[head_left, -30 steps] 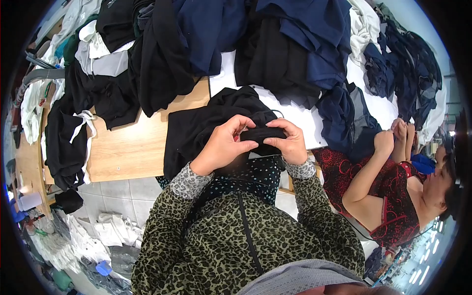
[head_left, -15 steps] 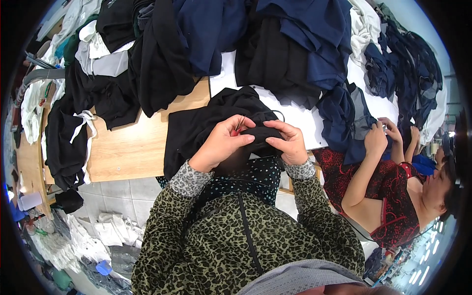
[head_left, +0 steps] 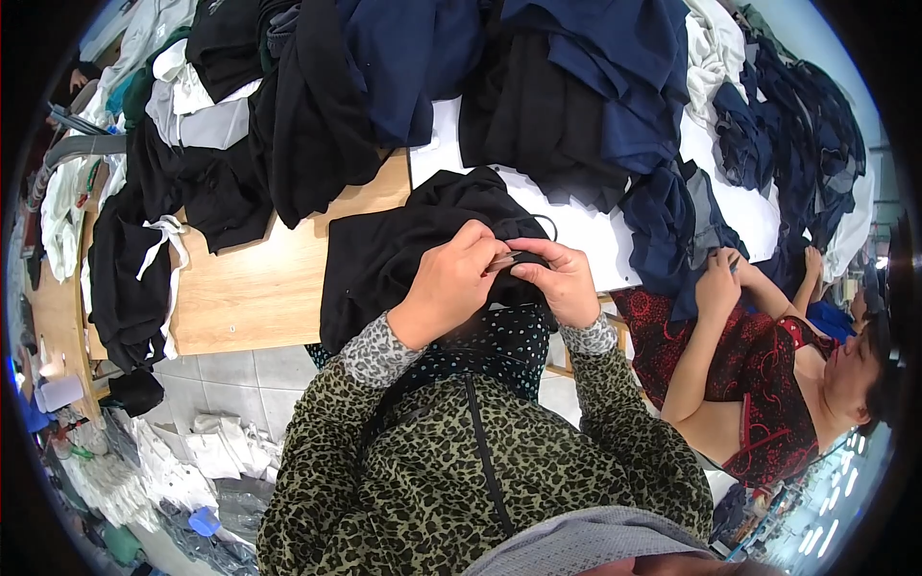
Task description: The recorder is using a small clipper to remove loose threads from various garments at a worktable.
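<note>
A black garment (head_left: 375,259) lies bunched on the table edge in front of me and hangs toward my lap. My left hand (head_left: 449,285) is closed around small thread snips (head_left: 503,260). Their metal blades show past the fingertips, against the garment's edge; the handle is hidden in the hand. My right hand (head_left: 565,285) pinches a folded edge of the same black cloth, just right of the blades. A thin black cord loop (head_left: 549,223) sticks out above the right fingers.
Piles of black garments (head_left: 322,125) and navy garments (head_left: 615,67) cover the far side of the table (head_left: 240,298). At the right a co-worker (head_left: 759,384) in a red-and-black top handles navy cloth. White bundles (head_left: 221,446) lie on the floor at lower left.
My left hand has turned over and moved in toward my right fingers, bringing the snips' blades to the cloth edge. The co-worker's hands have shifted slightly lower and left.
</note>
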Demonstrator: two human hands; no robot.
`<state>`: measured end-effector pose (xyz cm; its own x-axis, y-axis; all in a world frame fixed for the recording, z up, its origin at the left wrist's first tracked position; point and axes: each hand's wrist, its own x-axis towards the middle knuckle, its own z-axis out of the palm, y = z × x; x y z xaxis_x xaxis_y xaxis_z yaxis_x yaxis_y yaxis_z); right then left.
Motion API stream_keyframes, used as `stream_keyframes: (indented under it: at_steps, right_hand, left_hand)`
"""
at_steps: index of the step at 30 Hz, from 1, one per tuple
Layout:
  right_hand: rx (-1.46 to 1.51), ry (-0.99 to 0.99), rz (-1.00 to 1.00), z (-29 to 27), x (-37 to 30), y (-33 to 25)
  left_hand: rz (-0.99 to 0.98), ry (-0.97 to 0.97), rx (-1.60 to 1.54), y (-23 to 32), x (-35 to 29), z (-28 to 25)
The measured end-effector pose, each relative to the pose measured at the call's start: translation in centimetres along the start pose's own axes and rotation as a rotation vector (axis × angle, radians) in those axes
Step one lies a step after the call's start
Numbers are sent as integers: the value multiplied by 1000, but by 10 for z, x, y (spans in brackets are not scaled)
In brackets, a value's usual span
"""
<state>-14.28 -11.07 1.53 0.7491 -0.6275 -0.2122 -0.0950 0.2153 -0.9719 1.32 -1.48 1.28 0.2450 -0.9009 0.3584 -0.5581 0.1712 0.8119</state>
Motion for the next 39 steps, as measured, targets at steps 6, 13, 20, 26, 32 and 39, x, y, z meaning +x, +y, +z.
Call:
stream_keyframes:
  at_steps: [6, 13, 20, 26, 32, 39]
  right_hand:
    - [-177, 44, -65, 0, 0, 3]
    - [-134, 16, -45, 2, 0, -1]
    - [-561, 51, -430, 0, 7, -2]
    - [-657, 34, -409, 8, 4, -9]
    - [-611, 111, -369, 9, 5, 10]
    - [-238, 148, -65, 5, 7, 17]
  left_hand:
    - [-113, -8, -140, -5, 2, 6]
    - [-451, -92, -572, -10, 1, 2]
    - [-414, -100, -427, -13, 1, 7]
    - [-532, -65, -583, -20, 0, 17]
    - [-627, 0, -636, -18, 2, 13]
    - [-625, -6, -701, -17, 6, 6]
